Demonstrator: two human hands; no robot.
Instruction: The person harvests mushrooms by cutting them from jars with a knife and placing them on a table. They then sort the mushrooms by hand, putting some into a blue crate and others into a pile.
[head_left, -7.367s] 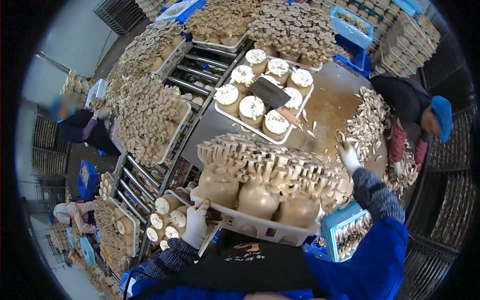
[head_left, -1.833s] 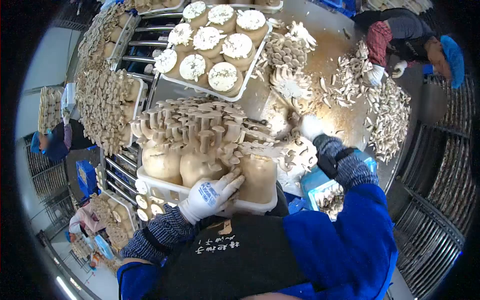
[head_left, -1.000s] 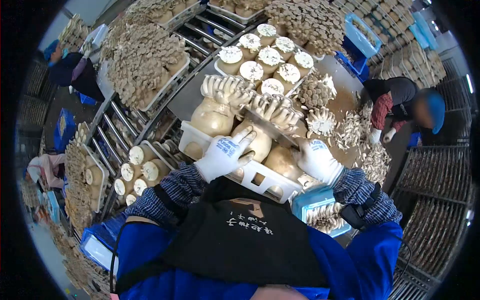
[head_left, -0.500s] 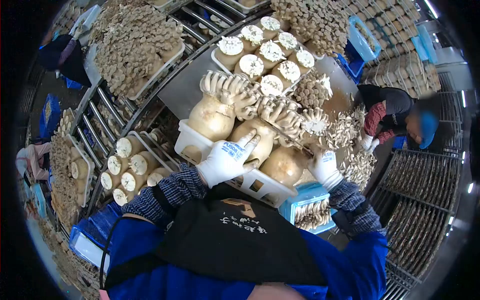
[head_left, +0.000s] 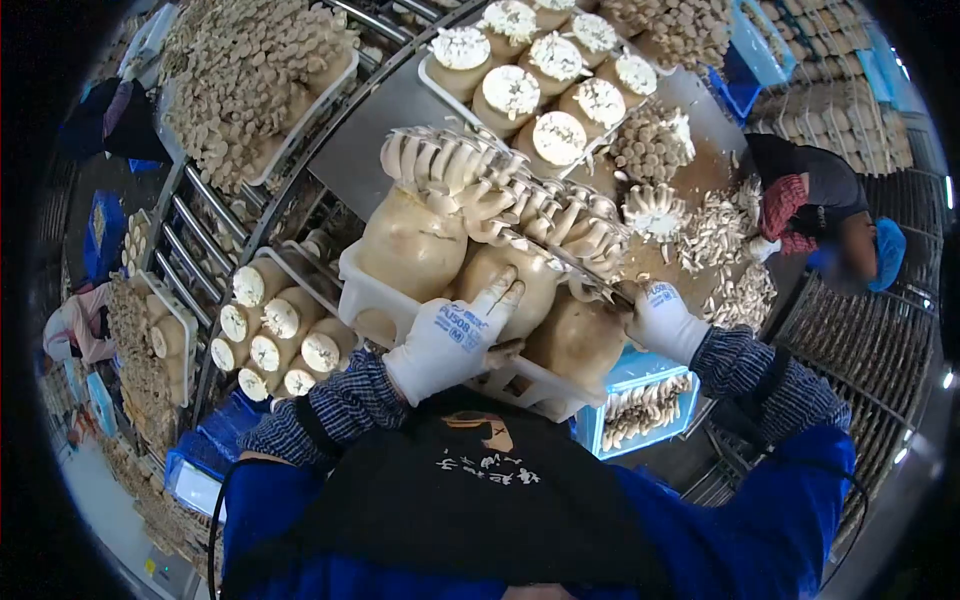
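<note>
My left hand, in a white glove, grips the side of the middle mushroom bottle in a white crate. Grey-brown mushrooms fan out from the top of this bottle. My right hand, gloved too, is closed around a knife; its blade runs leftward at the base of the mushrooms, partly hidden among the stems. To the left stands another bottle with a mushroom cluster on top. A third bottle sits near my right hand, its mouth largely hidden.
Beyond is a crate of bottles with white cut tops. Loose mushrooms lie on the metal table at right. A blue basket holding mushrooms is below my right hand. Across the table works another person. Rollers run along the left.
The view has shifted slightly. My right hand and the knife have moved relative to the bottles, and the mushrooms over the middle bottle lean differently. My left hand stays on that bottle.
</note>
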